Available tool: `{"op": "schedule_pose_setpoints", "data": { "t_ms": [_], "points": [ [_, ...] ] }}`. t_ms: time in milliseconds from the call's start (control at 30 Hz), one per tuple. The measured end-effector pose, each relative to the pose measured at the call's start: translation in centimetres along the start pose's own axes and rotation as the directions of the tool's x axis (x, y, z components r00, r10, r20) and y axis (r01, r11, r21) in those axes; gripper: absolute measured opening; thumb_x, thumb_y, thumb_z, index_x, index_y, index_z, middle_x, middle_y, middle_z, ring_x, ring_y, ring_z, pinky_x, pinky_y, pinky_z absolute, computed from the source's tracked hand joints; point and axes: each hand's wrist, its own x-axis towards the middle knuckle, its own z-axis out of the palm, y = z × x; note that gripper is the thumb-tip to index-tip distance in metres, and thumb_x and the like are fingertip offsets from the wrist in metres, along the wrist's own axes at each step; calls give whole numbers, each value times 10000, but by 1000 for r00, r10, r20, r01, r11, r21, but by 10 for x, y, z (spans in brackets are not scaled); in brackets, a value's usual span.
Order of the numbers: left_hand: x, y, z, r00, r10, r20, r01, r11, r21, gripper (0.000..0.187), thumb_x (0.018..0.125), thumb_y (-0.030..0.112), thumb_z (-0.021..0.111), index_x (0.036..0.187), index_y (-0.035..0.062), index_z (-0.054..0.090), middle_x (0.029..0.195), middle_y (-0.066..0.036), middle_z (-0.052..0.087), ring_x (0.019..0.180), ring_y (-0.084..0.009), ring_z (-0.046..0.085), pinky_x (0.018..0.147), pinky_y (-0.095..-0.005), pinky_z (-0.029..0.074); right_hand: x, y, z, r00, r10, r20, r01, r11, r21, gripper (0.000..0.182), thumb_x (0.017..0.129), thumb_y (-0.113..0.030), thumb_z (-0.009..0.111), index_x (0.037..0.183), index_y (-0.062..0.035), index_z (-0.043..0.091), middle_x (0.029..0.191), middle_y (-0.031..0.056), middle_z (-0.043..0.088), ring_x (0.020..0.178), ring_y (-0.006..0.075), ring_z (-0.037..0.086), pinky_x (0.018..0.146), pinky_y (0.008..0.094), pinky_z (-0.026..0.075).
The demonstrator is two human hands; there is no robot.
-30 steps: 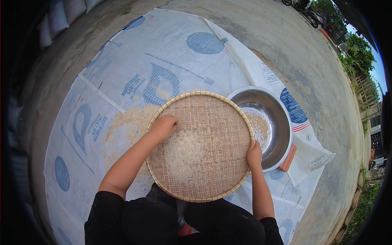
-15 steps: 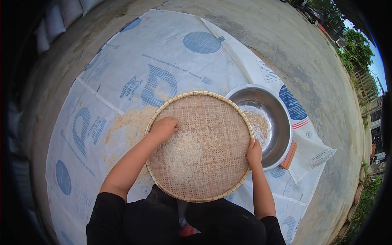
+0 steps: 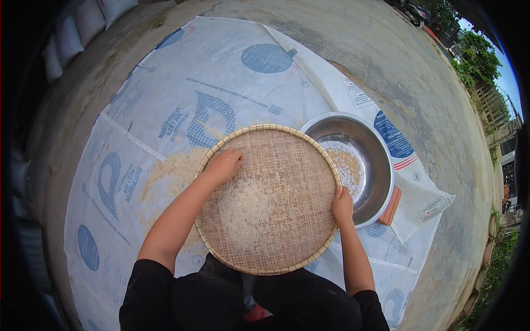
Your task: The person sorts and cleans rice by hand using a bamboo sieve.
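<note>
A round woven bamboo winnowing tray point(image 3: 301, 220) lies across my lap, its bound rim facing up. Pale rice grains point(image 3: 245, 212) are heaped on the left half of its weave. My right hand point(image 3: 342, 208) grips the tray's right rim, thumb on top and the other fingers hidden below. Over the upper left of the tray is my left hand point(image 3: 226, 164), its fingers curled closed; whatever they pinch is too small to make out. Behind the tray's right edge stands a metal basin point(image 3: 378, 182) with some golden husked grain point(image 3: 348, 164) in it.
A white printed tarp point(image 3: 160, 94) covers the concrete ground point(image 3: 375, 49). Chaff point(image 3: 174, 171) is scattered on it left of the tray. Reddish bricks point(image 3: 391, 207) sit beside the basin. Filled sacks point(image 3: 69, 38) stand at the far left, and a motorbike point(image 3: 409, 12) at the far right.
My left hand has moved slightly up over the tray, still closed. My right hand keeps its hold on the rim. The whole view has shifted a little.
</note>
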Motion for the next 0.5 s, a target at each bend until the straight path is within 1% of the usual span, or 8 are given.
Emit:
{"op": "schedule_pose_setpoints", "data": {
  "t_ms": [67, 100, 167, 300, 367, 500],
  "points": [
    [-1, -1, 1, 999, 9, -50, -11, 999, -41, 86, 823, 118, 562, 865, 50, 529, 905, -97, 555, 873, -281, 545, 745, -382, 447, -1, -1, -1, 1000, 6, 1, -6, 1000, 2, 380, 940, -330, 356, 902, 14, 513, 829, 303, 577, 802, 479, 544, 691, 511, 419],
    [-1, -2, 2, 999, 10, -48, -11, 999, -39, 86, 823, 118, 562, 865, 50, 529, 905, -97, 555, 873, -281, 545, 745, -382, 447, -1, -2, -1, 1000, 10, 3, -10, 1000, 4, 381, 940, -330, 355, 902, 15, 514, 830, 303, 577, 803, 480, 544, 691, 512, 419],
    [-1, -5, 6, 998, 65, -26, -64, 998, 15, 98, 810, 119, 581, 872, 57, 538, 911, -85, 554, 880, -270, 547, 748, -380, 451, -1, -2, 0, 1000, 6, 2, -6, 1000, 13, 382, 940, -328, 356, 900, 16, 516, 828, 304, 577, 802, 481, 544, 689, 512, 419],
    [3, -6, 11, 998, 67, -13, -66, 996, 52, 97, 804, 120, 590, 870, 67, 544, 916, -77, 552, 885, -265, 547, 750, -382, 451, 0, 1, 0, 1000, -8, -5, 8, 1000, 18, 380, 939, -323, 360, 895, 18, 520, 822, 305, 575, 800, 481, 545, 684, 513, 420],
    [5, -5, 11, 999, 31, 32, -33, 996, 86, 84, 803, 118, 589, 859, 72, 544, 918, -75, 548, 887, -267, 545, 752, -383, 450, 0, 1, 0, 1000, -6, -7, 6, 1000, 17, 379, 939, -322, 360, 893, 18, 521, 821, 305, 575, 800, 480, 545, 683, 512, 420],
    [5, -6, 10, 999, 39, 37, -43, 994, 101, 75, 802, 114, 588, 840, 68, 542, 920, -78, 547, 884, -272, 544, 753, -385, 449, -1, -1, 0, 1000, -5, -13, 5, 1000, 18, 378, 939, -321, 363, 884, 18, 522, 815, 302, 576, 791, 477, 547, 676, 507, 423]
  ]
}}
